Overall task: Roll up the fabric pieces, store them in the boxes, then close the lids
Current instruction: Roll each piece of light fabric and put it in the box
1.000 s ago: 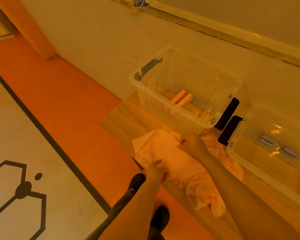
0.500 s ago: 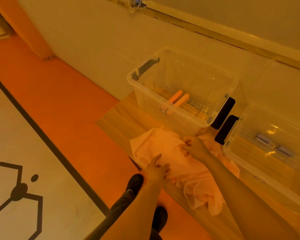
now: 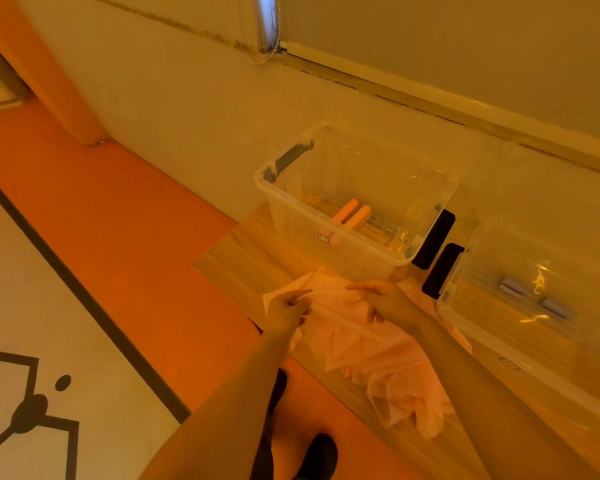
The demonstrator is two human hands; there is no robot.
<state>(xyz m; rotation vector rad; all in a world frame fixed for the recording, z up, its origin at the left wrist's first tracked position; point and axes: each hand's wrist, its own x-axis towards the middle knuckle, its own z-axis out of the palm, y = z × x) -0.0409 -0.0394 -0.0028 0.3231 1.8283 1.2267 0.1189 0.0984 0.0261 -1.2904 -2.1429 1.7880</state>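
1. Clearly the pink cloth point(image 3: 354, 341) is thin, limp and light; it lies crumpled on the table point(image 3: 243, 268), trailing off its near edge.
2. I have my left hand point(image 3: 286, 311) pinching its left edge, my right hand point(image 3: 383, 301) resting spread on it.
3. Beyond my fingers stands an open box point(image 3: 357, 251); I'd take hold along that straight edge.

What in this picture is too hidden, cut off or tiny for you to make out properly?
- Head view, small label on the left clear box: too small to read.
- Head view, right clear box: cut off by the right edge, so its far end is unseen.
- Head view, pink fabric: the parts under the left hand and right hand are covered.
- Head view, shoes: partly hidden by the forearms and the bottom edge.
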